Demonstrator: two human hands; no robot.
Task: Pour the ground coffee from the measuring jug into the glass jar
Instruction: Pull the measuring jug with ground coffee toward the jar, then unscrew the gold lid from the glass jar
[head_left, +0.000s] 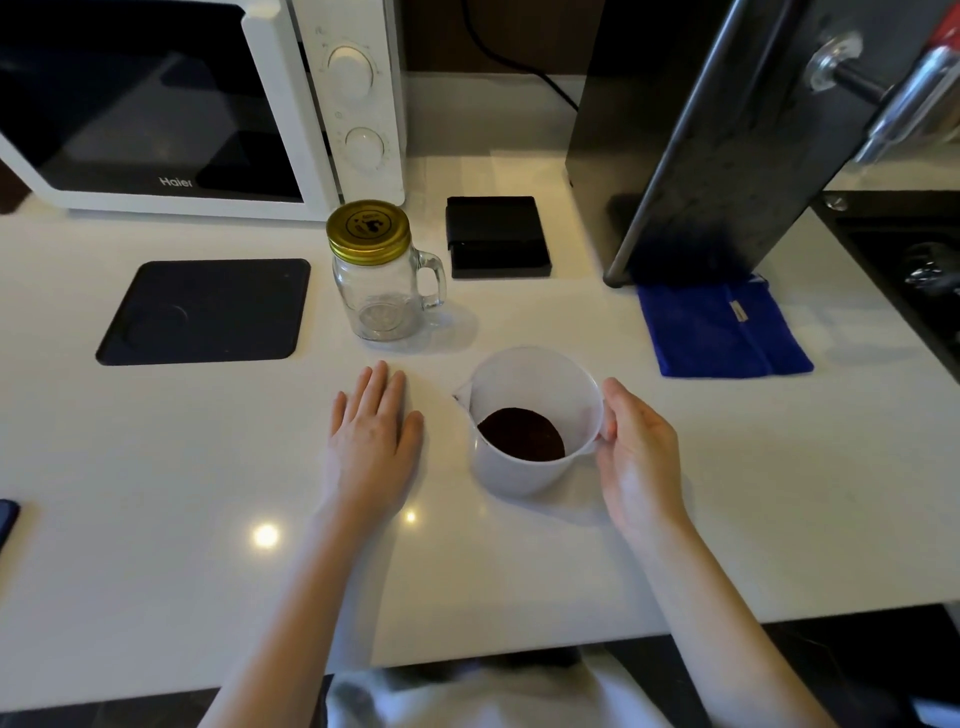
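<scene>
Ground coffee is seen at the bottom of the white measuring jug, which stands on the table. The jug's handle side is touched by the half-curled right hand. The left hand is laid flat and open on the table, holding nothing. Behind it the glass jar is standing, with its gold lid on.

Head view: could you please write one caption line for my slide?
Right hand at the handle of the jug of ground coffee, left hand flat on the counter, jar with its lid on.
</scene>
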